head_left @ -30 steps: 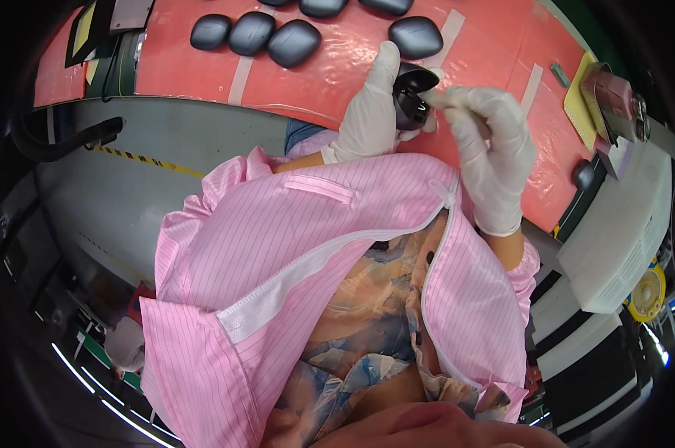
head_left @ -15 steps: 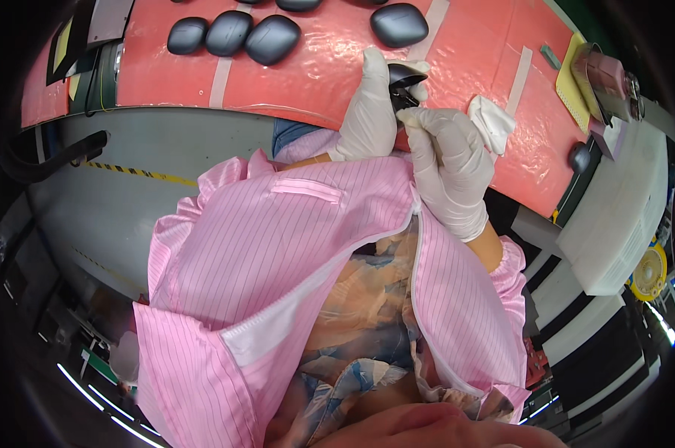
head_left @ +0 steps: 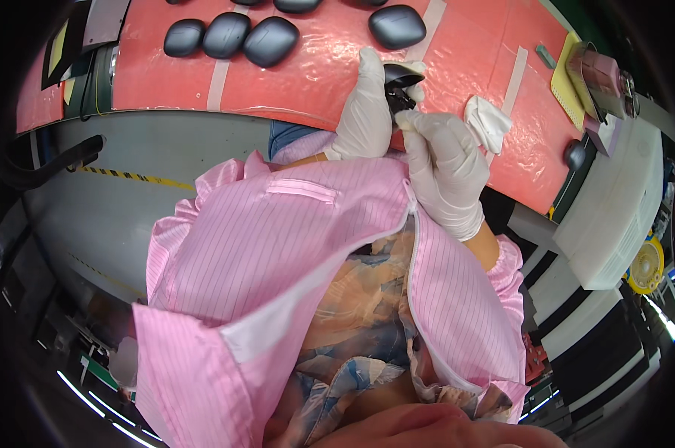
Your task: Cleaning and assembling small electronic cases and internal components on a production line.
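Note:
In my gloved left hand [head_left: 364, 112] is a small black earbud case [head_left: 402, 76] with its lid raised, gripped between thumb and fingers over the table's near edge. My right hand [head_left: 449, 160], also in a white glove, has thumb and forefinger pinched together right at the case's lower edge. Whatever those fingertips may hold is too small or hidden to make out. Beyond my hands, a closed dark grey case [head_left: 397, 27] rests on the table. Several similar cases [head_left: 271, 42] sit in a row farther left. A crumpled white cloth [head_left: 488, 124] lies right of my right hand.
The table bears a red covering [head_left: 293, 89] with pale tape strips. On its right side are a yellow pad [head_left: 567, 93], a pink-filled container [head_left: 605, 75], a small green block [head_left: 545, 56] and a dark rounded object [head_left: 574, 153]. A white bin [head_left: 614, 209] stands beyond the right edge.
The whole view has shifted slightly. My right fingertips have stirred a little at the case's edge, while my left hand keeps the same grip.

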{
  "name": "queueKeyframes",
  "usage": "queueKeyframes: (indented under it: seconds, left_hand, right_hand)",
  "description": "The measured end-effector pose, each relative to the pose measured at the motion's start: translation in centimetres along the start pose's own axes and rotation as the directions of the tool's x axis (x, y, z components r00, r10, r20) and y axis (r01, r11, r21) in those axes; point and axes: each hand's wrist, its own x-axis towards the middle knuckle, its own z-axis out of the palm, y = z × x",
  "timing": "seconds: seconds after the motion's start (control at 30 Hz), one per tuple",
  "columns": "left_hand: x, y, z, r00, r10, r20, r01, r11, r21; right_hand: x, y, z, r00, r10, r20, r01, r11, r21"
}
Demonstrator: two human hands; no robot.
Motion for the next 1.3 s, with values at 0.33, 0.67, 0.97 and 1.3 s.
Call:
queueKeyframes:
  seconds: [0.33,0.67,0.97,1.3]
  left_hand:
    - [0.3,-0.9,-0.7,1.0,0.006,0.024,-0.006,1.0,0.0]
    - [-0.7,2.3,-0.4,0.966,-0.095,0.241,0.108,0.993,-0.042]
    - [-1.3,5.3,-2.1,0.938,-0.146,0.313,0.233,0.936,-0.262]
    - [-5.4,12.6,-26.2,0.96,0.039,-0.278,-0.129,0.941,-0.312]
  right_hand:
    - [0.3,-0.1,-0.3,1.0,0.012,-0.001,-0.012,0.998,-0.069]
    - [4.7,6.9,-5.2,0.899,0.396,-0.189,-0.328,0.892,0.311]
    - [0.1,6.9,-5.2,0.987,0.125,-0.1,-0.156,0.891,-0.426]
    - [-2.9,6.6,-2.1,0.999,0.023,0.036,-0.003,0.878,-0.479]
